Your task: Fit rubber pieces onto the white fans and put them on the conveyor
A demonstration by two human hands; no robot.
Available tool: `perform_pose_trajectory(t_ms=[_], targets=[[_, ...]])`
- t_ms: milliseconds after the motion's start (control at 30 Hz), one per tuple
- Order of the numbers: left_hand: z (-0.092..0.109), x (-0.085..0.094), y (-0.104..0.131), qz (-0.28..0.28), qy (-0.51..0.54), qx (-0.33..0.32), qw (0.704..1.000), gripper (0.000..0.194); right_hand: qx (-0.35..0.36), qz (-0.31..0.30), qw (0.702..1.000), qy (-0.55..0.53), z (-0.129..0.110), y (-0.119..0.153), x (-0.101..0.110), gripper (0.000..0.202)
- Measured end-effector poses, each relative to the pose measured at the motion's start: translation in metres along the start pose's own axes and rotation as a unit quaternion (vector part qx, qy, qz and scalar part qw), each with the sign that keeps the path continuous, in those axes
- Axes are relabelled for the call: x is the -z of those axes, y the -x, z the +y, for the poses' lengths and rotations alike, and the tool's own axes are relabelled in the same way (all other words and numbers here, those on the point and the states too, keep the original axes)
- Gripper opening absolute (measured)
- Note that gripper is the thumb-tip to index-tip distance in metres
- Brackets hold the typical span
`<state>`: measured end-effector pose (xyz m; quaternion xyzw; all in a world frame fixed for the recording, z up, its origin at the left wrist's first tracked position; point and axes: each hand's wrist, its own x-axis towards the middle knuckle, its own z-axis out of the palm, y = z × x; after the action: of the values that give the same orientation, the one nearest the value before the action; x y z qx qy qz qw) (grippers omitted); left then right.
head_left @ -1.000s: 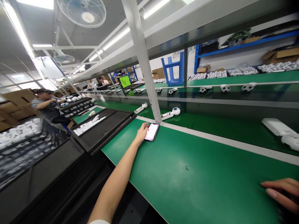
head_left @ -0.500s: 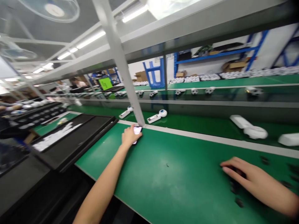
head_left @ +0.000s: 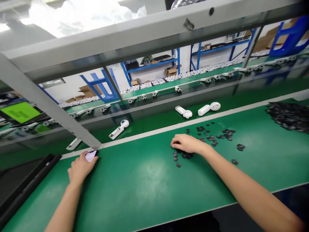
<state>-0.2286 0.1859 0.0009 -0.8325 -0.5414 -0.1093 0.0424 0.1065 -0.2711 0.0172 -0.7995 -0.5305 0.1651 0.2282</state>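
Work on the green tabletop [head_left: 145, 193] with the forearms low and apart, so that neither sleeves the loose parts aside. Treat a few small black pieces [head_left: 178, 165] on the near side of the right hand [head_left: 187, 143] as the first hazard: a dropped wrist could scatter them. The right hand is curled palm-down over more such pieces, thumb and fingers drawn together; its fingertips are partly hidden, so whether a piece is pinched cannot be told. For control, gather with the finger pads flat to the surface and use light, short strokes; pressing hard may make thin pieces skid or stack. The left hand [head_left: 79, 167] is closed round a phone [head_left: 91, 156], thumb on one side and fingers on the other, near the foot of the post [head_left: 48, 103]. Grip the phone by its edges and allow clearance from the post. Beyond the right hand lie scattered black pieces [head_left: 228, 133], with a dense heap [head_left: 289, 116] farther to the right; avoid brushing either. Limit forward reach at the pale rail [head_left: 145, 133], since white units [head_left: 119, 130] lie just past it and football-patterned units [head_left: 178, 89] farther back.
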Motion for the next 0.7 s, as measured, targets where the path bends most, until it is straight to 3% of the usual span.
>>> perform_pose_trajectory(t_ms=[67,133,167,267,367,500,700], targets=[[0.014,0.007,0.013,0.088,0.021,-0.023,0.996,0.073,0.009,-0.021,1.0,0.009,-0.003,0.003,0.003,0.025],[0.035,0.015,0.031,0.197,0.082,-0.098,0.972,0.062,0.011,-0.04,0.999,0.021,-0.007,0.007,0.006,0.021],[0.048,0.017,0.041,0.211,0.112,-0.145,0.96,0.058,0.009,-0.047,0.998,0.029,-0.009,0.009,0.007,0.02],[0.089,0.016,0.069,0.151,0.128,-0.253,0.947,0.048,0.006,-0.055,0.997,0.055,-0.017,0.013,0.008,0.018],[0.128,0.007,0.085,0.099,0.115,-0.321,0.935,0.041,0.011,-0.054,0.995,0.08,-0.026,0.015,0.005,0.017],[0.17,0.0,0.082,0.088,0.116,-0.318,0.937,0.046,0.016,-0.049,0.993,0.11,-0.037,0.016,0.0,0.016],[0.225,-0.002,0.044,0.098,0.122,-0.257,0.954,0.061,0.017,-0.04,0.991,0.128,-0.039,0.017,0.0,0.02]])
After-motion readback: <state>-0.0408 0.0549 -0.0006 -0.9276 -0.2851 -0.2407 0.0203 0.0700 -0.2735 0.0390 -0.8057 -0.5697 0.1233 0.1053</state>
